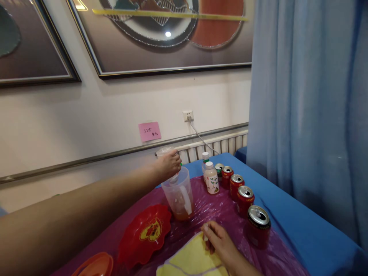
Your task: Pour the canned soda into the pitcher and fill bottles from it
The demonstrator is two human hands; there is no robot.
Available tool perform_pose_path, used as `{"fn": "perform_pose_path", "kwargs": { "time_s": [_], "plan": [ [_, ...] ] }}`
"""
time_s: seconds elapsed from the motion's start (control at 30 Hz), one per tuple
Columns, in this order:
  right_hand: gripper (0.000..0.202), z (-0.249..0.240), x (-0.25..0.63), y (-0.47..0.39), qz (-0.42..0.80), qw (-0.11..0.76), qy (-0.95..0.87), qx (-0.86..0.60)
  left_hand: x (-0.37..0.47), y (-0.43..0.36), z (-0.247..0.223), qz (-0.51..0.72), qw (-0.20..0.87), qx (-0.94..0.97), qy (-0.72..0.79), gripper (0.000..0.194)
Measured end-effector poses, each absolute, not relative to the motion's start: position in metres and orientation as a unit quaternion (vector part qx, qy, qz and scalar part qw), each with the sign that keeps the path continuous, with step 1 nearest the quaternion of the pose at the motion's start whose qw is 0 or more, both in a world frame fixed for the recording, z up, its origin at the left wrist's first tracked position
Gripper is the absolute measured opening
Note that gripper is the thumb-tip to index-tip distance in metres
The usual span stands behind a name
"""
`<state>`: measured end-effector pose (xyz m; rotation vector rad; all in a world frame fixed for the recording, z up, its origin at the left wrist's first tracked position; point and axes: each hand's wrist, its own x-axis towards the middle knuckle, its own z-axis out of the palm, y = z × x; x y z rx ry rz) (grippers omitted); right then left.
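My left hand (169, 165) is closed round a clear plastic bottle (164, 151), tipped with its neck down into the mouth of a clear plastic pitcher (176, 193). My fingers cover most of the bottle. Some orange-brown liquid lies in the bottom of the pitcher, whose handle faces me. Close to the front, my right hand (217, 239) is closed, with a small white bottle cap (205, 237) between its fingers. It is over the edge of a yellow cloth (188, 258). Left of the pitcher lies a red scalloped plate (145, 234) with a yellow print.
Several opened cans (245, 195) stand in a row at the right. White-capped bottles (212, 180) stand behind the pitcher's right side. An orange container (96, 264) is at the front left. Purple plastic sheeting (212, 209) covers part of the blue tabletop (287, 203), beside a blue curtain (299, 115).
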<state>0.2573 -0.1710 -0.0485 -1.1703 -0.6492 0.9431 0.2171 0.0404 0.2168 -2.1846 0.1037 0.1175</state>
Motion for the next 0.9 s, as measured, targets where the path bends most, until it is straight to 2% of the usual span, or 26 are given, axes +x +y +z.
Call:
{"fn": "perform_pose_path", "kwargs": {
  "time_s": [0.2,0.4,0.53,0.67,0.8,0.9],
  "plan": [
    [0.069,-0.056,0.258,-0.169,0.418,0.684,-0.294,-0.52,0.21,0.037,0.221,0.043,0.462,-0.885,0.036,0.016],
    [0.068,-0.063,0.255,-0.167,0.401,0.709,-0.271,-0.513,0.183,0.035,0.234,0.05,0.426,-0.903,-0.023,0.031],
    [0.066,-0.058,0.252,-0.17,0.377,0.744,-0.25,-0.492,0.157,0.039,0.232,-0.001,0.265,-0.954,-0.138,0.05],
    [0.058,-0.041,0.249,-0.179,0.35,0.764,-0.27,-0.47,0.126,0.038,0.222,-0.067,0.136,-0.966,-0.209,0.056],
    [0.053,-0.005,0.247,-0.187,0.325,0.774,-0.302,-0.452,0.091,0.014,0.202,-0.138,-0.095,-0.951,-0.262,0.06],
    [0.051,0.028,0.245,-0.188,0.322,0.772,-0.347,-0.424,0.064,-0.023,0.178,-0.166,-0.183,-0.931,-0.268,0.07]
  ]
}}
